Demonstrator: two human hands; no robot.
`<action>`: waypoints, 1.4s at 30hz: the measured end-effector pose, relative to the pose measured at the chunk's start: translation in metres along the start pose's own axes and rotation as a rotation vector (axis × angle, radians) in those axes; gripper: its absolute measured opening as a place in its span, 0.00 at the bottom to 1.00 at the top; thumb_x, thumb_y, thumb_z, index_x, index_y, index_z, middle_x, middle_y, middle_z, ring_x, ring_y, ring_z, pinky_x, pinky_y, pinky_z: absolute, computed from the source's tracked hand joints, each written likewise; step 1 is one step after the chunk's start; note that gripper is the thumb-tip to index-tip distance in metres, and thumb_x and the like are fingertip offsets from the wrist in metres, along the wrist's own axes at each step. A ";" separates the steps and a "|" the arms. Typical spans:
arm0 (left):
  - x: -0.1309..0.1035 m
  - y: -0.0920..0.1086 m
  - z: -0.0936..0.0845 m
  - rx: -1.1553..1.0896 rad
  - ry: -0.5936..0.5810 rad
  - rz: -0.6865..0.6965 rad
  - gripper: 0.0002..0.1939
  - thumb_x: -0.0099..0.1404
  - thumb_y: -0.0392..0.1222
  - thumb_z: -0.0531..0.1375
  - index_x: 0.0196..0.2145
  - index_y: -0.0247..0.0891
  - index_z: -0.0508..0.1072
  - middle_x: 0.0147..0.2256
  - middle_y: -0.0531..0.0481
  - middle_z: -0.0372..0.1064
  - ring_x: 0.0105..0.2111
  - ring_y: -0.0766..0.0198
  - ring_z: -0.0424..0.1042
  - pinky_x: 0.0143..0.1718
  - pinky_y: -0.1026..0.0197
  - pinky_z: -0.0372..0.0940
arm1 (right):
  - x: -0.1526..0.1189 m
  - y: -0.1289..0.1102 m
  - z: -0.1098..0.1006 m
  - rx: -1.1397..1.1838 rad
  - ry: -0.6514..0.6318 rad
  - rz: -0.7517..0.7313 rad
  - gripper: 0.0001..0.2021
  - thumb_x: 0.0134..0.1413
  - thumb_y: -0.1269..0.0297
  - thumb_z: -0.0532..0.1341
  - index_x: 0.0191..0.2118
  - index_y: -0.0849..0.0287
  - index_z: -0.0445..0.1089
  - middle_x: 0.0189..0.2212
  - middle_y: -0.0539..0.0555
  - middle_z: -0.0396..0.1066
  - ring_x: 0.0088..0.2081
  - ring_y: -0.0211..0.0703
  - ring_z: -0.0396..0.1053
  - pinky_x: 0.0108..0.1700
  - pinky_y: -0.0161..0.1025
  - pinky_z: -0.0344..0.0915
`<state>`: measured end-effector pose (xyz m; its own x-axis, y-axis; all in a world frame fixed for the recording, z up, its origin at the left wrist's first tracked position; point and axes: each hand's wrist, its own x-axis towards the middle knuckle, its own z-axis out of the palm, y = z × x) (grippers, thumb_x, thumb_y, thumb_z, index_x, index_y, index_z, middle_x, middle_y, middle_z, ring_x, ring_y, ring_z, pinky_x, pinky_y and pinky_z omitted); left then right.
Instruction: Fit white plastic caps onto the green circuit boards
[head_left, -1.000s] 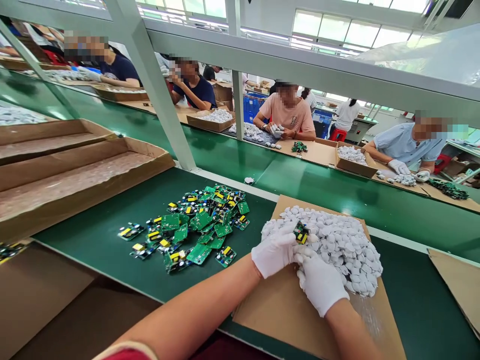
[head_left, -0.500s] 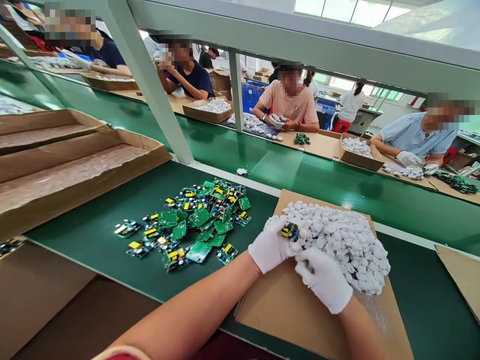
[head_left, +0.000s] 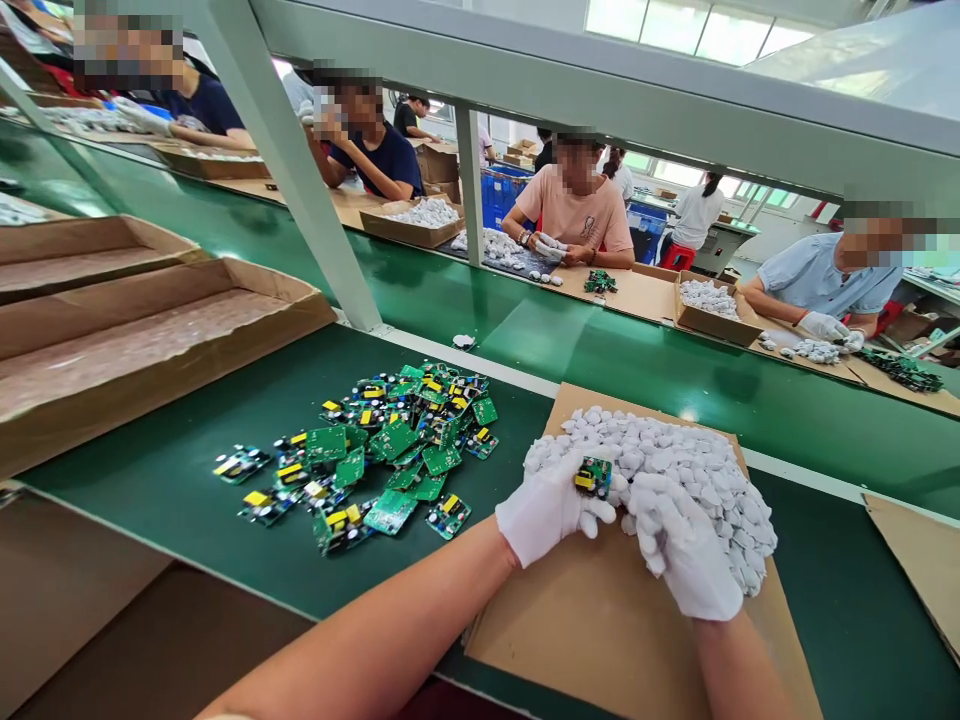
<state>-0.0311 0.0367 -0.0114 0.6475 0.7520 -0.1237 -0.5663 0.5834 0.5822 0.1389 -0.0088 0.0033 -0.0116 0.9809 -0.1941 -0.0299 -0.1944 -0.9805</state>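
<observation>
Gloved left hand (head_left: pixel 551 505) pinches 1 circuit board (head_left: pixel 593 477), best held lightly by its edges; right hand (head_left: pixel 688 550) half-curls by white pieces (head_left: pixel 675 458), its hold, if any, hidden from me.

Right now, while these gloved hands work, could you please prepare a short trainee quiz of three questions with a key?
1. Which gloved hand holds a circuit board?
2. True or false: the heap of white pieces lies on brown cardboard.
3. The pile of boards lies: a) in a cardboard tray; b) on the dark green surface; c) on the white pieces.

Key: 1. the left hand; 2. true; 3. b.
</observation>
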 end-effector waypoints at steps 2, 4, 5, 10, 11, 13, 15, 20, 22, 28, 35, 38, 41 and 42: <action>-0.001 -0.002 -0.001 0.005 -0.043 0.003 0.18 0.63 0.46 0.54 0.50 0.39 0.61 0.39 0.43 0.69 0.29 0.64 0.73 0.23 0.67 0.65 | 0.001 0.001 0.000 0.062 -0.025 -0.018 0.22 0.46 0.52 0.63 0.45 0.57 0.61 0.18 0.43 0.60 0.16 0.31 0.55 0.13 0.27 0.52; -0.001 -0.006 -0.003 0.029 -0.057 -0.001 0.17 0.63 0.43 0.55 0.49 0.39 0.61 0.41 0.42 0.69 0.30 0.63 0.74 0.24 0.67 0.66 | 0.002 0.002 -0.002 0.049 -0.006 -0.033 0.21 0.49 0.53 0.62 0.46 0.58 0.61 0.13 0.42 0.57 0.14 0.31 0.53 0.13 0.27 0.53; -0.001 -0.007 -0.004 0.040 -0.055 -0.014 0.16 0.63 0.43 0.55 0.48 0.38 0.61 0.42 0.42 0.69 0.30 0.63 0.74 0.23 0.67 0.65 | 0.002 0.002 -0.003 0.027 0.011 -0.045 0.20 0.51 0.51 0.60 0.46 0.59 0.61 0.11 0.41 0.56 0.13 0.32 0.52 0.13 0.28 0.53; 0.000 -0.015 -0.006 0.046 -0.035 -0.059 0.18 0.62 0.43 0.57 0.48 0.36 0.62 0.41 0.40 0.69 0.29 0.63 0.74 0.23 0.67 0.65 | 0.000 0.008 -0.004 -0.063 0.025 -0.118 0.24 0.53 0.41 0.51 0.31 0.60 0.67 0.15 0.45 0.58 0.11 0.28 0.49 0.11 0.28 0.48; -0.001 -0.016 -0.005 0.041 -0.035 -0.065 0.18 0.62 0.44 0.57 0.48 0.36 0.62 0.41 0.40 0.69 0.29 0.63 0.74 0.24 0.67 0.65 | 0.000 0.010 -0.004 -0.070 0.039 -0.116 0.25 0.52 0.39 0.51 0.27 0.60 0.65 0.14 0.45 0.57 0.11 0.28 0.49 0.10 0.28 0.47; -0.001 -0.017 -0.005 0.033 -0.031 -0.077 0.18 0.61 0.44 0.57 0.48 0.36 0.62 0.41 0.40 0.69 0.29 0.64 0.74 0.24 0.67 0.65 | 0.001 0.013 -0.003 -0.083 0.090 -0.104 0.26 0.50 0.39 0.53 0.22 0.60 0.62 0.13 0.44 0.54 0.11 0.28 0.49 0.10 0.27 0.47; -0.001 -0.017 -0.005 0.030 -0.025 -0.087 0.19 0.61 0.45 0.57 0.48 0.36 0.62 0.41 0.40 0.69 0.29 0.63 0.74 0.23 0.67 0.64 | 0.003 0.015 -0.002 -0.086 0.145 -0.099 0.26 0.50 0.38 0.53 0.21 0.59 0.59 0.12 0.44 0.54 0.11 0.28 0.49 0.10 0.27 0.46; -0.001 -0.015 -0.005 0.053 -0.007 -0.097 0.18 0.62 0.45 0.57 0.47 0.36 0.62 0.38 0.42 0.70 0.28 0.64 0.73 0.23 0.67 0.64 | 0.003 0.007 0.001 -0.004 0.051 -0.109 0.22 0.52 0.41 0.53 0.27 0.57 0.59 0.11 0.44 0.58 0.11 0.31 0.52 0.11 0.27 0.48; -0.001 -0.015 -0.004 0.062 -0.002 -0.094 0.17 0.61 0.45 0.57 0.46 0.36 0.63 0.36 0.44 0.70 0.28 0.65 0.73 0.23 0.67 0.64 | 0.003 0.004 0.003 -0.034 0.043 -0.110 0.19 0.50 0.44 0.58 0.31 0.57 0.60 0.11 0.42 0.58 0.11 0.30 0.50 0.11 0.26 0.48; -0.001 -0.017 -0.004 0.075 0.014 -0.125 0.19 0.61 0.45 0.56 0.48 0.36 0.60 0.39 0.41 0.70 0.28 0.64 0.73 0.23 0.67 0.63 | 0.005 0.013 0.000 -0.038 0.178 -0.101 0.20 0.55 0.43 0.51 0.31 0.58 0.62 0.10 0.43 0.55 0.11 0.31 0.50 0.08 0.27 0.47; 0.001 -0.021 -0.007 0.071 -0.002 -0.125 0.17 0.61 0.45 0.57 0.47 0.36 0.61 0.39 0.41 0.70 0.27 0.65 0.73 0.22 0.68 0.63 | 0.005 0.010 -0.002 -0.009 0.104 -0.134 0.23 0.53 0.40 0.50 0.33 0.58 0.63 0.13 0.45 0.59 0.12 0.33 0.54 0.09 0.28 0.51; 0.001 -0.021 -0.007 0.067 -0.004 -0.132 0.18 0.61 0.45 0.57 0.47 0.36 0.61 0.39 0.41 0.70 0.27 0.64 0.73 0.22 0.68 0.62 | 0.004 0.008 0.000 -0.033 0.093 -0.134 0.22 0.51 0.42 0.55 0.36 0.59 0.63 0.11 0.43 0.57 0.10 0.33 0.53 0.09 0.28 0.50; 0.002 -0.021 -0.007 0.079 0.001 -0.134 0.18 0.61 0.45 0.57 0.47 0.36 0.61 0.39 0.41 0.70 0.27 0.65 0.73 0.22 0.68 0.63 | 0.005 0.011 -0.001 -0.044 0.132 -0.122 0.23 0.52 0.41 0.52 0.31 0.60 0.64 0.11 0.43 0.57 0.08 0.30 0.49 0.08 0.28 0.47; 0.002 -0.022 -0.007 0.082 0.001 -0.138 0.18 0.61 0.45 0.57 0.47 0.36 0.61 0.39 0.41 0.70 0.27 0.65 0.73 0.22 0.68 0.62 | 0.006 0.011 -0.002 -0.048 0.143 -0.113 0.23 0.52 0.41 0.52 0.29 0.60 0.64 0.12 0.44 0.58 0.08 0.29 0.49 0.07 0.28 0.46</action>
<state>-0.0209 0.0281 -0.0304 0.7155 0.6670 -0.2077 -0.4289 0.6541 0.6231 0.1401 -0.0052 -0.0091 0.1317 0.9879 -0.0819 0.0245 -0.0858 -0.9960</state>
